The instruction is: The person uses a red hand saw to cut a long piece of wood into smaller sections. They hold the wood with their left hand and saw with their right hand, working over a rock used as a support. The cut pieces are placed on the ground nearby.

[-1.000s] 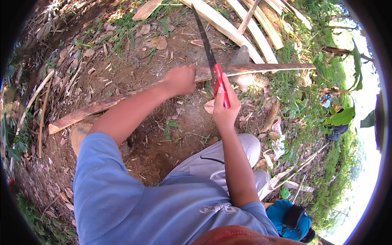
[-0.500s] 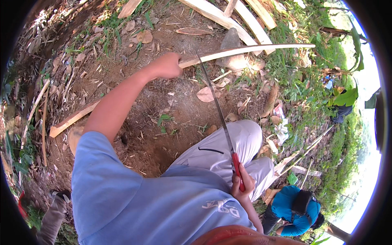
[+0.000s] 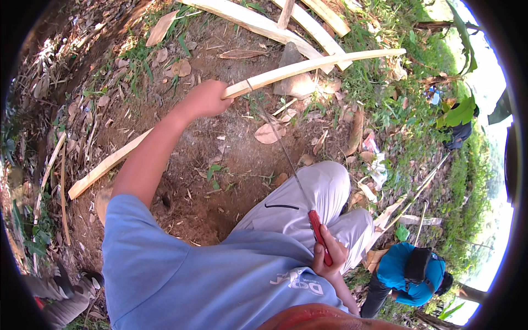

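My left hand is closed round a long pale wooden strip, which bows to the right over the ground. A wooden length showing on the other side of my forearm appears to be the same strip. In my right hand, fingers wrapped, is the red handle of a machete with a long thin blade. The blade slants up and left across my knee, seen nearly edge-on. Its far end is faint and reaches the strip just right of my left hand; whether it touches cannot be told.
Split wood pieces lie at the top, beside a grey stone. Dry leaves litter the brown soil. A person in a blue shirt bends over at lower right. Another person's trousered legs show at lower left.
The view has shifted, so the strip and left hand appear further left. The blade has turned more edge-on. More of the person's legs shows at lower left.
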The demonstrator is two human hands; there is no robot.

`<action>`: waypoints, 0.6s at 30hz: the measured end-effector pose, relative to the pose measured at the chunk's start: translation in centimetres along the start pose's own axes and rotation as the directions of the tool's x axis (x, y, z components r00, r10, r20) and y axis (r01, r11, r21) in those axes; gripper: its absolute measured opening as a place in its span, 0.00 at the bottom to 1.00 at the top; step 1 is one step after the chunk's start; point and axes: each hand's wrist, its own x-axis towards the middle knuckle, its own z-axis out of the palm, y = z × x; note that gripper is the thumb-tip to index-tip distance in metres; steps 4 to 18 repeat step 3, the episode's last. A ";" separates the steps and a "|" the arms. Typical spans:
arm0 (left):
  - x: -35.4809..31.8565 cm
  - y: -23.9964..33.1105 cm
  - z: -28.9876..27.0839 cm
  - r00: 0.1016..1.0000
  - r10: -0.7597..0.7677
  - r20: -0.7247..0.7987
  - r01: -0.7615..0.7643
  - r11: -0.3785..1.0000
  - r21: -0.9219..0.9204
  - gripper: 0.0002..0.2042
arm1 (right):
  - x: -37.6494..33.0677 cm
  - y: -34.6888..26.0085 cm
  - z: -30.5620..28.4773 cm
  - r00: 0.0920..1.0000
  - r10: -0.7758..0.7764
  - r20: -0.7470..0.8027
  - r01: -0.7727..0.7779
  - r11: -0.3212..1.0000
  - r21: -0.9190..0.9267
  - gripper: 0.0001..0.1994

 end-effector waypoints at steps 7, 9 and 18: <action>0.0 0.1 -0.4 0.980 -0.141 0.138 0.171 0.958 -0.231 0.26 | 0.4 -0.5 0.6 0.997 0.078 -0.018 -0.077 0.995 0.060 0.24; 0.0 0.1 -0.4 0.980 -0.141 0.138 0.171 0.958 -0.231 0.26 | 0.4 -0.5 0.6 0.997 0.078 -0.018 -0.077 0.995 0.060 0.24; 0.0 0.1 -0.4 0.980 -0.141 0.138 0.171 0.958 -0.231 0.26 | 0.4 -0.5 0.6 0.997 0.078 -0.018 -0.077 0.995 0.060 0.24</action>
